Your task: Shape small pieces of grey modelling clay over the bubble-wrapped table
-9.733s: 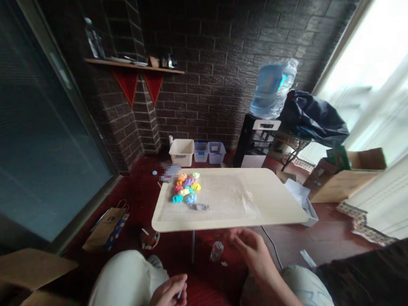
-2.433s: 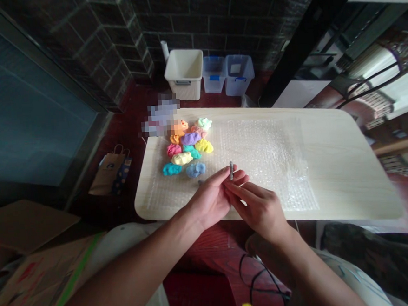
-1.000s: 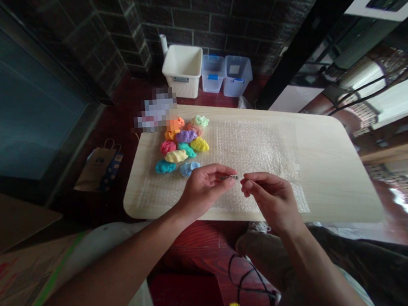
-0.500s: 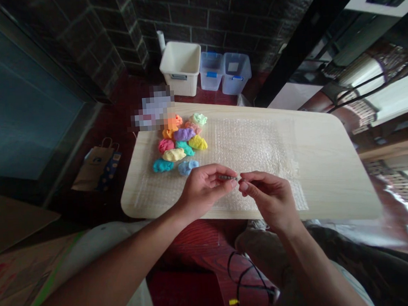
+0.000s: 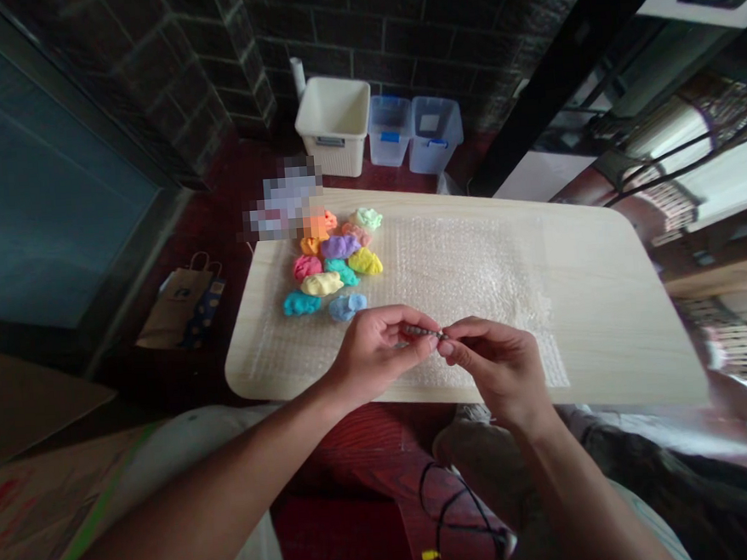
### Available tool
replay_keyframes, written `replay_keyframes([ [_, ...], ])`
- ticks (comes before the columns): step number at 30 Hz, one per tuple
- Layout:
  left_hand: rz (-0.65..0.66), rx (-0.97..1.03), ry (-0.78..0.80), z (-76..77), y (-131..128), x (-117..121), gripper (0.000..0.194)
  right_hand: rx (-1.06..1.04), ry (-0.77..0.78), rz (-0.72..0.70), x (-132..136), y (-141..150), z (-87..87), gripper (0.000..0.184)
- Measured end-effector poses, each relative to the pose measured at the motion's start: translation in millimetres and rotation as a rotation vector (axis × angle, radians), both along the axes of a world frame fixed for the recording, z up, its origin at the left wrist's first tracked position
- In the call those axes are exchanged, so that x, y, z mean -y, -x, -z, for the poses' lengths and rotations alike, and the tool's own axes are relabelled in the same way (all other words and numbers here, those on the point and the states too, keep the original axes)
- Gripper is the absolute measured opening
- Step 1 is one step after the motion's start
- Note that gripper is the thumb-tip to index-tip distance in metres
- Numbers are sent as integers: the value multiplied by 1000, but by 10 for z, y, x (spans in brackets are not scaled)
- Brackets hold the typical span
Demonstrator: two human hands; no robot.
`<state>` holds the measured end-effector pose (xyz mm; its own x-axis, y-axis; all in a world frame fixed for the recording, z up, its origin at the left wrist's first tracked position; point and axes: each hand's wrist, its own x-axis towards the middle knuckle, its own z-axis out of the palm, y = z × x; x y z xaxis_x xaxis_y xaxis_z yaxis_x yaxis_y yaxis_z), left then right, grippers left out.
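Observation:
My left hand (image 5: 382, 348) pinches a thin, dark, beaded-looking strip (image 5: 420, 330) between thumb and fingers; its exact kind is too small to tell. At the strip's right end, the thumb and forefinger of my right hand (image 5: 504, 365) are closed on it, and the fingertips of both hands nearly meet. Both hands are above a sheet of bubble wrap (image 5: 455, 261) spread on a pale wooden table (image 5: 611, 297). Just beyond my left hand lies a light blue lump (image 5: 347, 306) of soft, clay-like material, beside a teal one (image 5: 302, 303).
Several more coloured lumps, among them a purple one (image 5: 340, 246) and a yellow one (image 5: 365, 262), cluster at the table's left. Behind the table stand a cream bin (image 5: 335, 150) and two clear boxes. A paper bag (image 5: 169, 307) and a black cable (image 5: 438, 514) are on the floor.
My right fingertips have closed in on the strip's right end, where a small gap showed before. The whole view has shifted slightly; the lumps stay in place.

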<state>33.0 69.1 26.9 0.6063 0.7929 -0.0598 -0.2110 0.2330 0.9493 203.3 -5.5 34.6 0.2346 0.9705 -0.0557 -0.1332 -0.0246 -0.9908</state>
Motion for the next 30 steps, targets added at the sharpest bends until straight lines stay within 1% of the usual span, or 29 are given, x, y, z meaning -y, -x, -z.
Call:
replay_keyframes([
  [4, 0, 15, 22, -7, -2, -8, 17, 27, -3, -13, 22, -30, 31, 15],
  [9, 0, 2, 20, -3, 1, -9, 19, 37, 11, -12, 40, -54, 65, 10],
  [14, -16, -26, 11, 23, 6, -2, 20, 23, 49, 15, 21, -29, 29, 6],
  [18, -11, -17, 21, 26, 4, 0, 20, 39, 21, -6, 8, -19, -2, 2],
  [23, -27, -15, 24, 7, -2, 2, 18, 40, 8, -11, -1, -12, -9, 2],
  [30, -55, -39, -18, -22, -12, 13, 14, 15, 39, -7, 8, -6, 21, 6],
])
